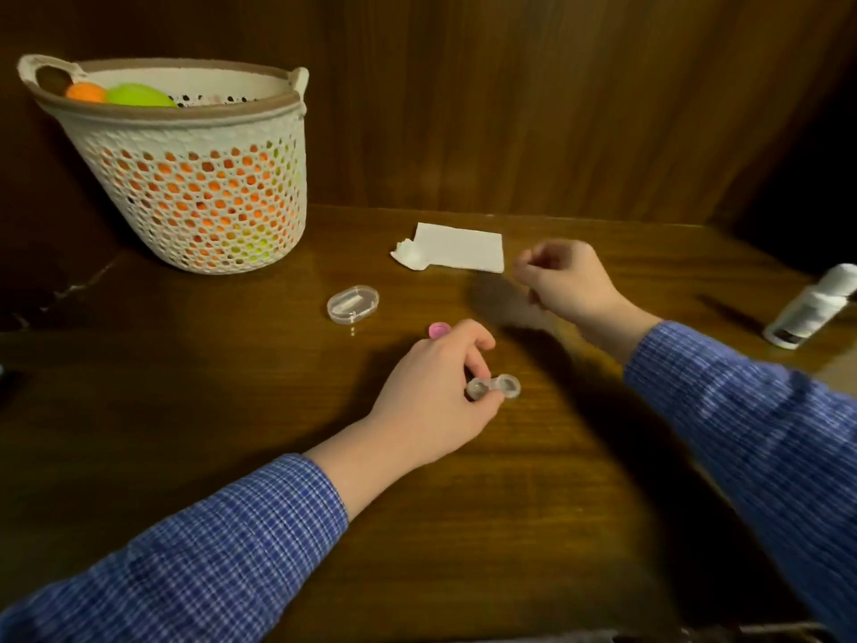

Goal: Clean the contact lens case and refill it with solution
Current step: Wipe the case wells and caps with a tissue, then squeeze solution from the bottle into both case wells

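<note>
The left hand (pixel 436 387) is pinching the uncapped lens case (pixel 494 387) low over the surface (pixel 510 526) while the blurred right hand (pixel 563 280), loosely curled and seemingly empty, is hovering by the tissue (pixel 459 248), so a careless nudge risks tipping the open wells.

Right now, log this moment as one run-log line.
left hand: holding lens case on table | right hand: raised, blurred | pink cap: off | solution bottle: untouched
</note>
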The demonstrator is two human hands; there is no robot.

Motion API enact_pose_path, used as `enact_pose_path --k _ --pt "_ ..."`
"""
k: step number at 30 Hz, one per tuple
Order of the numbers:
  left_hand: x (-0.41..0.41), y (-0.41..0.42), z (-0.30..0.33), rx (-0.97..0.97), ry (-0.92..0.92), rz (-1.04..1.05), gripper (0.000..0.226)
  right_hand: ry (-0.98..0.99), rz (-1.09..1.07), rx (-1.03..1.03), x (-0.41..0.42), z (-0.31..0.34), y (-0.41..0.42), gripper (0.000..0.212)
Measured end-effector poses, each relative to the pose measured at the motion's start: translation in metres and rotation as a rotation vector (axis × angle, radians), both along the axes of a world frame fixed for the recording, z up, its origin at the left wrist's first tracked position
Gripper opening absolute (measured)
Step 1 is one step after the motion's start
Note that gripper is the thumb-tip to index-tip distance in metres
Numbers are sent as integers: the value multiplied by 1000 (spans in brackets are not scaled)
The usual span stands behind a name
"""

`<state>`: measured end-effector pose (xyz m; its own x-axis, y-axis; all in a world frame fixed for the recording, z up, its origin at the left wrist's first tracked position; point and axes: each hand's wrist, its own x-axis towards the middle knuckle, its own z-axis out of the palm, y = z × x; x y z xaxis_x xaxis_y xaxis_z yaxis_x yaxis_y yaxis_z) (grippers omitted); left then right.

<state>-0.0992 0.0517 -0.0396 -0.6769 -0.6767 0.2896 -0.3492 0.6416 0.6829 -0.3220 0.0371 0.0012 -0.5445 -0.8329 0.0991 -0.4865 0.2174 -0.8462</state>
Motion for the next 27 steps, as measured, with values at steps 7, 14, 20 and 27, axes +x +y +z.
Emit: enact_pose_path --k 7,14,20,27 --pt "-29 14 4 -18 -10 -27 52 -80 -47 -87 -30 -14 133 9" --pt "-65 34 7 -47 -37 -109 50 -226 -526 -388 -96 -11 193 26" --pt "-71 35 4 -2 -26 -100 49 -245 -641 -238 -154 -5 186 81" --pt "-66 36 0 2 1 -82 47 -181 -645 -178 -174 -11 165 69"
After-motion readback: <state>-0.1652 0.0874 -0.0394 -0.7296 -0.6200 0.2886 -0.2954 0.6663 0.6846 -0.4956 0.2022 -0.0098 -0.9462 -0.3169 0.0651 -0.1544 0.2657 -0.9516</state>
